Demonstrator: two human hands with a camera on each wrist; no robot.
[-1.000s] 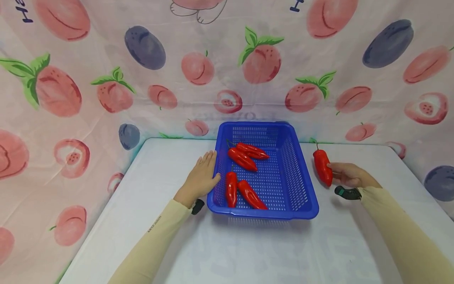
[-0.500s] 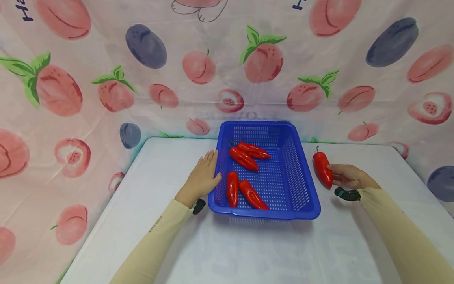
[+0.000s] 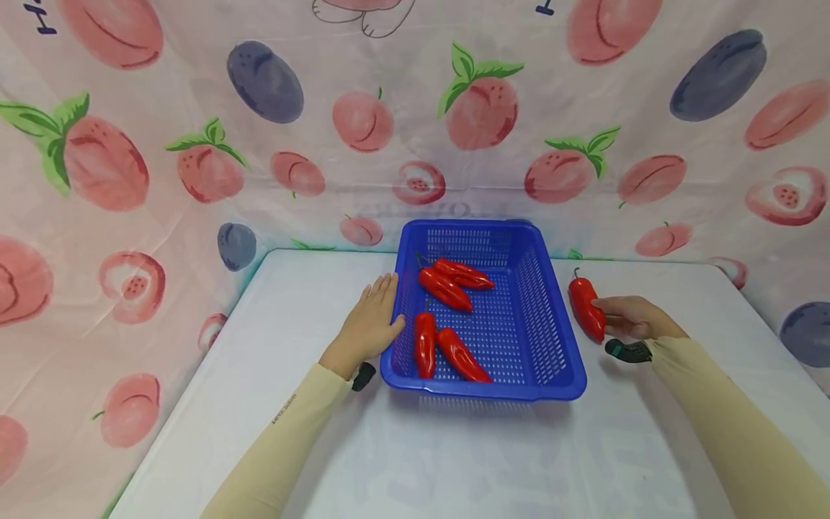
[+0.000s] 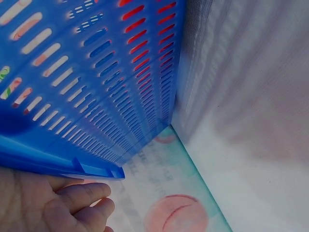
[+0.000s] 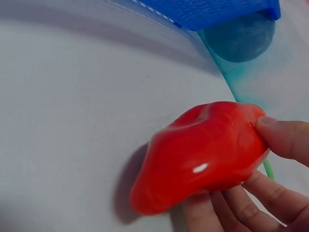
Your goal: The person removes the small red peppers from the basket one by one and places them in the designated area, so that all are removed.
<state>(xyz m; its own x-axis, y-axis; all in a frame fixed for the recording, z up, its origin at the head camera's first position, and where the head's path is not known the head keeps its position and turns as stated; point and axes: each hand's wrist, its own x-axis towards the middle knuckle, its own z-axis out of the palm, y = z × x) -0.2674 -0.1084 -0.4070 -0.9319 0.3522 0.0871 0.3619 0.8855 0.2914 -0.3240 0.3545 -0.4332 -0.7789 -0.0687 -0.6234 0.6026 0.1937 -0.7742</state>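
Observation:
Pinched between the thumb and fingers of my right hand (image 3: 632,316) is a red chili pepper (image 3: 586,310), just right of the blue basket (image 3: 564,393). The right wrist view shows this glossy pepper (image 5: 203,159) close above the white surface, thumb on one side and fingers beneath. My left hand (image 3: 366,321) lies along the basket's left rim with its fingers straight. From the left wrist, the hand (image 4: 63,203) appears against the outside of the rim. Inside the basket lie several more red peppers (image 3: 444,290), grouped on its left side.
The basket stands on a white table (image 3: 311,295). Behind the table hangs a fruit-printed cloth (image 3: 298,216), which also covers the left side. A dark wrist camera (image 3: 627,351) sits by the right sleeve.
The right hand and its pepper have shifted slightly left, toward the basket, in the last half second. The left hand stays at the rim.

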